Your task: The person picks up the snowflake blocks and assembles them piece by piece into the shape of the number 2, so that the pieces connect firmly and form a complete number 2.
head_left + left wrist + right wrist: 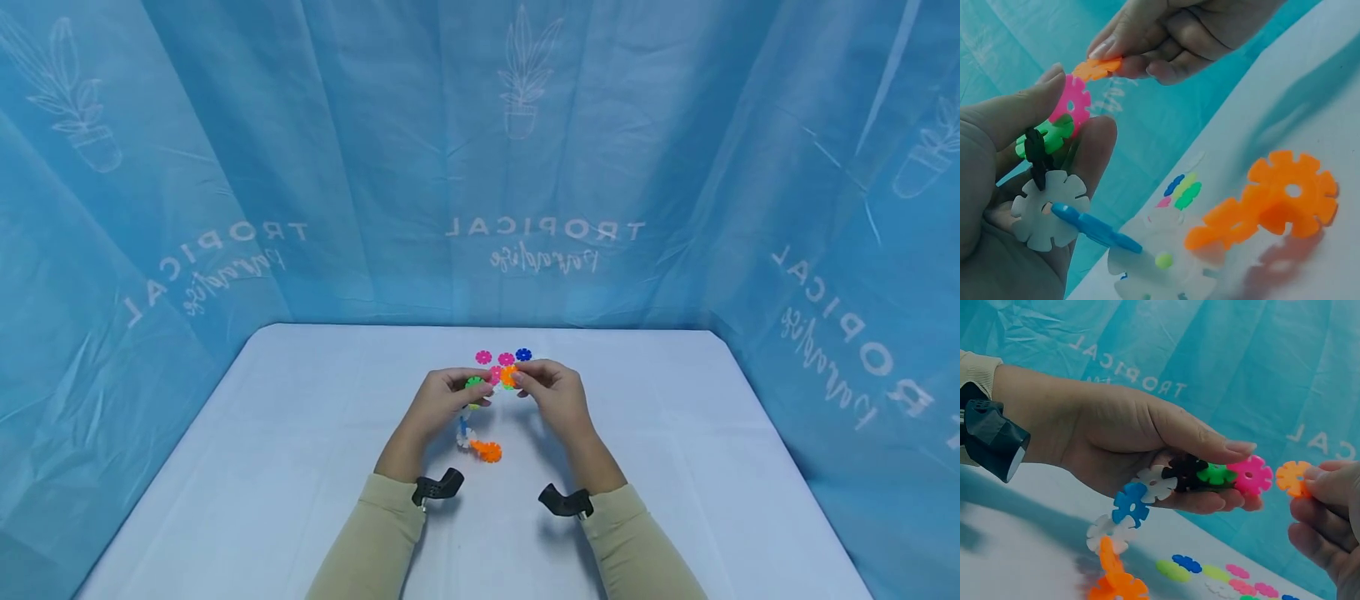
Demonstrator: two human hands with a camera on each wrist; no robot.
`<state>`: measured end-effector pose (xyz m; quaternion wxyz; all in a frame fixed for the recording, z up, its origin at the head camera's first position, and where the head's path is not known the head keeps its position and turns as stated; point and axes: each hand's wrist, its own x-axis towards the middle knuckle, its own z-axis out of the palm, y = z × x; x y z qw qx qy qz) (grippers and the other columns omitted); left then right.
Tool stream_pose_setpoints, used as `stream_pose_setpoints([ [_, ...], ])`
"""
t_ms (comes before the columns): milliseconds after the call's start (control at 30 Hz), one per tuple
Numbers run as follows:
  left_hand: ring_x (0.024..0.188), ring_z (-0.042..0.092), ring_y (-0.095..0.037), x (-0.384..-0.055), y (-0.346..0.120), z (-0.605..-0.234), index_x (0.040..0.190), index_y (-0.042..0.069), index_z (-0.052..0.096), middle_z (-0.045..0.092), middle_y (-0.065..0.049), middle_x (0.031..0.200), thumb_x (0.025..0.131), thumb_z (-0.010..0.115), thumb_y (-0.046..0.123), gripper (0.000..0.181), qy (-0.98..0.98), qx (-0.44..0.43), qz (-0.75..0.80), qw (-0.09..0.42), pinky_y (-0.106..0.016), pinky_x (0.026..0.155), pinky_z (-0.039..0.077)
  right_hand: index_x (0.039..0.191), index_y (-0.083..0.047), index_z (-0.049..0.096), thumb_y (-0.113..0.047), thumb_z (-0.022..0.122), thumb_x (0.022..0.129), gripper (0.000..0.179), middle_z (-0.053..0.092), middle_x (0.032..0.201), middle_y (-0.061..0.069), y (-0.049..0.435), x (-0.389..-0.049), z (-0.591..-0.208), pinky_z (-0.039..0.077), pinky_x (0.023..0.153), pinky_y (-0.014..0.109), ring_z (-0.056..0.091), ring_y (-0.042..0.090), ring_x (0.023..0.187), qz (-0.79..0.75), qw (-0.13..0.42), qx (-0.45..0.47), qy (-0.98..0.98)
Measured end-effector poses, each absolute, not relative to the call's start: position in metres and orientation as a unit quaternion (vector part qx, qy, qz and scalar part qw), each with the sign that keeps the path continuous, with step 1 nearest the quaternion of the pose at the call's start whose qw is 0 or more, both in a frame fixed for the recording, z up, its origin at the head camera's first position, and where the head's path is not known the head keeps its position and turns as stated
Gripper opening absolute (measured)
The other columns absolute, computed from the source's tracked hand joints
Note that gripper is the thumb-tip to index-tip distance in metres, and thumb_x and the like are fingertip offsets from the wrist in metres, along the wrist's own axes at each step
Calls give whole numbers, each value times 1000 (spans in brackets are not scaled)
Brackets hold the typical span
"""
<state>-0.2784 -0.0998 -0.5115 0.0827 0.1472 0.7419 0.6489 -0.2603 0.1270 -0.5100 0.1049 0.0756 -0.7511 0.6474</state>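
Note:
My left hand [450, 400] pinches a chain of interlocked plastic flower discs between thumb and fingers. At its top is a pink disc [1261, 478], joined to a green disc [1215, 474] under the thumb. A black disc [1182, 472], a white disc [1027, 215] and a blue disc [1099, 230] follow. Further down, another white disc [1100, 536] links to orange discs [1313, 190] low over the tabletop. Between thumb and fingertips, my right hand [558, 400] holds a separate orange disc [1285, 478], its edge close beside the pink one.
Beyond the hands, several loose flower discs lie on the white table [262, 458], among them a pink one [483, 357] and a dark blue one [523, 354]. A blue printed curtain [390, 167] surrounds the table's back and sides. Each wrist wears a black camera mount [442, 486].

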Motion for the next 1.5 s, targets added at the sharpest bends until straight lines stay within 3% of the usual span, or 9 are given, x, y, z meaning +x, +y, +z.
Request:
stream_pose_setpoints([
  [133,95,76,-26,-278,-99,-508,125,14,79,74,-4,120,96,81,34,36,741,152,650,68,-37,95,57,110,-15,80,-18,78,98,12,74,104,3,125,-261,-507,61,82,34,73,26,85,656,111,83,-742],
  [467,97,75,-27,-276,-102,-506,126,17,79,75,-4,119,95,82,33,35,729,159,664,52,-36,93,58,113,-8,79,-14,77,99,15,74,107,7,125,-259,-506,60,86,35,74,28,91,680,110,123,-714],
  [667,96,73,-27,-275,-103,-504,126,19,79,77,-4,111,94,83,35,36,734,166,656,48,-54,93,56,115,-3,78,-11,76,100,18,74,109,7,125,-257,-503,59,89,36,73,28,96,681,118,149,-707],
  [800,97,73,-32,-275,-104,-502,125,20,80,77,-5,108,94,83,37,35,733,169,657,45,-59,90,55,113,-7,80,-11,76,100,15,74,109,7,125,-256,-501,59,89,35,72,28,97,684,125,152,-703],
  [967,96,72,-32,-274,-104,-501,123,21,80,77,-2,112,92,85,37,35,736,172,653,43,-58,89,56,113,-9,80,-12,76,99,15,74,109,8,124,-256,-500,59,89,35,72,28,99,687,130,157,-698],
  [1167,94,71,-28,-273,-105,-498,122,20,81,77,-1,113,90,87,35,36,739,178,648,42,-48,85,59,114,-6,79,-13,76,99,17,74,109,8,124,-256,-500,59,89,35,72,29,98,685,138,162,-697],
  [1500,95,74,-28,-273,-104,-498,118,17,82,77,-3,111,91,86,33,32,735,185,651,41,-39,86,60,114,-5,79,-5,75,99,16,74,107,9,119,-254,-502,60,87,33,72,29,95,675,146,170,-703],
])
